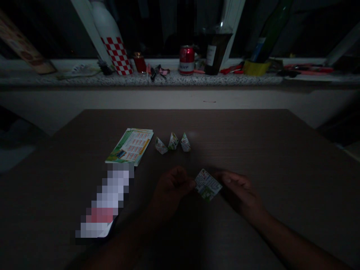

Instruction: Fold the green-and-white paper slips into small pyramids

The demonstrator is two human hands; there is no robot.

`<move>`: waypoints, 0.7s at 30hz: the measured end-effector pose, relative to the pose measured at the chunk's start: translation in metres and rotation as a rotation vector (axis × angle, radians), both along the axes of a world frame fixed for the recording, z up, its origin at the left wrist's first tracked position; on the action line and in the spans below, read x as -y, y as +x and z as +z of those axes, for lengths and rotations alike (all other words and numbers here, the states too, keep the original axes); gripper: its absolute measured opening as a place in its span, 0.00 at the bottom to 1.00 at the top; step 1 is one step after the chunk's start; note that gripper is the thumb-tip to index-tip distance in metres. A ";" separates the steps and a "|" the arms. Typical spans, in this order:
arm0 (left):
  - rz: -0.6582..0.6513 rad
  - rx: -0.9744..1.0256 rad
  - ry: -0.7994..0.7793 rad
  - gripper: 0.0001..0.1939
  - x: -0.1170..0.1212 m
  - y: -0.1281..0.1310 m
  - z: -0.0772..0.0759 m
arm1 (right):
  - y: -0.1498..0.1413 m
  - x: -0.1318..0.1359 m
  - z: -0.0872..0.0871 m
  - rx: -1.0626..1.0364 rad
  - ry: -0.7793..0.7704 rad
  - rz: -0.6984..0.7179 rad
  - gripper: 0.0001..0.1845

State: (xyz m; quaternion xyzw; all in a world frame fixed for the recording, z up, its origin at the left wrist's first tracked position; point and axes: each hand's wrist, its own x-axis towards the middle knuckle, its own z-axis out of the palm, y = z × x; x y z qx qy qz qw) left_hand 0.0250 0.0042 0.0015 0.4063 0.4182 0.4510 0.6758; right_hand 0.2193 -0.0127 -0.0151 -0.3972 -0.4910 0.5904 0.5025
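Observation:
A small folded square of printed paper (208,185), white and green, is held above the table and turned with one corner up. My left hand (173,189) is closed, pinching the paper's left corner between thumb and finger. At the opposite corner is my right hand (242,191), fingers stretched out and close together; whether it touches the paper is hard to see in the dim light. Beyond my hands, three small folded paper pieces stand in a row: a left one (161,146), a middle one (173,141) and a right one (185,143).
A stack of printed calendar sheets (131,146) lies left on the brown table (253,138). Nearer me is a phone-like device (105,204) with a blurred-out screen. On the windowsill (157,79) stand a checkered bottle (118,52), a red can (186,60) and a green bottle (271,30).

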 end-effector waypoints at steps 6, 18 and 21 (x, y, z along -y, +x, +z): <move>-0.167 0.244 -0.183 0.20 0.003 0.009 -0.009 | -0.004 -0.003 0.006 0.133 0.157 0.157 0.14; -0.124 -0.496 0.663 0.14 0.008 -0.006 0.000 | -0.005 -0.003 0.007 0.047 -0.043 -0.003 0.09; -0.130 -0.522 0.885 0.09 0.002 -0.011 0.001 | -0.005 -0.004 0.008 0.016 -0.032 -0.117 0.07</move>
